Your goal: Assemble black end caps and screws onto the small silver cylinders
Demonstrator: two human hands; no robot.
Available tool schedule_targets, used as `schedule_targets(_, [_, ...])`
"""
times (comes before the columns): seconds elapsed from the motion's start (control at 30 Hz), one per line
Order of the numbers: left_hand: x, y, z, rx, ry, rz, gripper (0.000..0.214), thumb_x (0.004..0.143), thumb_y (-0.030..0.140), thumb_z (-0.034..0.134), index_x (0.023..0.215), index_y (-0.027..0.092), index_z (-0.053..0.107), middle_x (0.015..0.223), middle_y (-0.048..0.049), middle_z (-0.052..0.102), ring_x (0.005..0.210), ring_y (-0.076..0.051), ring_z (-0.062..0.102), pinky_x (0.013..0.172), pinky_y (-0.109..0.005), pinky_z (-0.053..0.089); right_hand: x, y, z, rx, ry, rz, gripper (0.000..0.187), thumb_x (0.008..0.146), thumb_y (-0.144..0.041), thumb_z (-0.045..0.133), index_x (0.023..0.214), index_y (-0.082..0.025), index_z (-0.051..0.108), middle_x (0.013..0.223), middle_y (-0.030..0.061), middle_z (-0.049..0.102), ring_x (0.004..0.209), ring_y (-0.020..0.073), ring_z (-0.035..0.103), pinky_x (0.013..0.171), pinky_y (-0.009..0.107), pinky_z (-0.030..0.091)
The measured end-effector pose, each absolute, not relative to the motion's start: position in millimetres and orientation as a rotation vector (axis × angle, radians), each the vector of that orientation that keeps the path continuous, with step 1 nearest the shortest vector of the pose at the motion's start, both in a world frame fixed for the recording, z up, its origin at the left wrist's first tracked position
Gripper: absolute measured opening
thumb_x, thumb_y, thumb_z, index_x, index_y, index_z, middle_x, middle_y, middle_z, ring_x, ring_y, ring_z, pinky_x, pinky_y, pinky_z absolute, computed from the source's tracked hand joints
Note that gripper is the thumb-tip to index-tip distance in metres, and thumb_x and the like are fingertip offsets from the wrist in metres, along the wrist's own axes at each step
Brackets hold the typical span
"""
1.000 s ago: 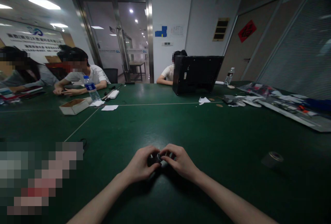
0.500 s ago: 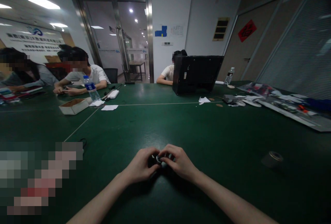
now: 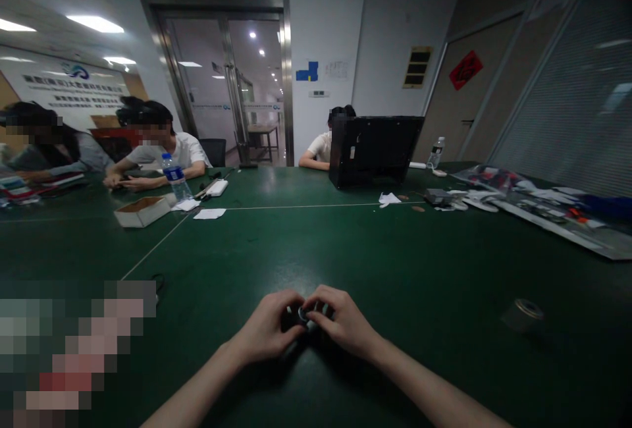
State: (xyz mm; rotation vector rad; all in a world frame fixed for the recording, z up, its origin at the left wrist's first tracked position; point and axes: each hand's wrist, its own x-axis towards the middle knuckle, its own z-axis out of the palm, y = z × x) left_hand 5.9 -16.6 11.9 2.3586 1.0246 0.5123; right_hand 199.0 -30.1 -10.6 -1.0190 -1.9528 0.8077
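My left hand and my right hand meet low over the green table, fingers curled round a small dark object with a shiny round part. Both hands grip it between fingertips and thumbs. Most of the object is hidden by my fingers, so I cannot make out what it is. A short grey cylinder with a metal rim stands on the table well to the right of my right hand.
Across the table stand a black monitor, a cardboard box, a water bottle and white papers. Three people sit at the far side. Clutter and a long tray lie at the right.
My hands keep the same grip on the small object; the view has tilted up slightly, so everything sits a little lower in the picture.
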Motion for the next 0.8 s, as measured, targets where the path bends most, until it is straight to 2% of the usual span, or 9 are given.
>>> schedule_targets(0.57, [6.3, -18.0, 18.2, 2.296, 1.023, 0.449, 0.016, 0.079, 0.024, 0.06, 0.093, 0.015, 0.062, 0.083, -0.0021, 0.062, 0.073, -0.015, 0.053, 0.066, -0.023, 0.041, 200.5, -30.6, -6.7, -1.034, -1.963, 0.82, 0.009, 0.083, -0.019, 0.057, 0.087, -0.018, 0.065, 0.082, 0.0022, 0.064, 0.073, 0.0124, 0.057, 0.065, 0.023, 0.044])
schedule_targets(0.8, [6.2, -18.0, 21.2, 2.158, 0.981, 0.48, 0.022, 0.078, 0.018, 0.059, 0.099, 0.014, 0.062, 0.089, -0.004, 0.065, 0.078, -0.016, 0.059, 0.071, -0.024, 0.045, 204.9, -26.1, -5.1, -1.149, -1.849, 0.868, 0.012, 0.083, -0.027, 0.057, 0.085, -0.017, 0.064, 0.08, 0.0025, 0.065, 0.07, 0.013, 0.059, 0.06, 0.023, 0.043])
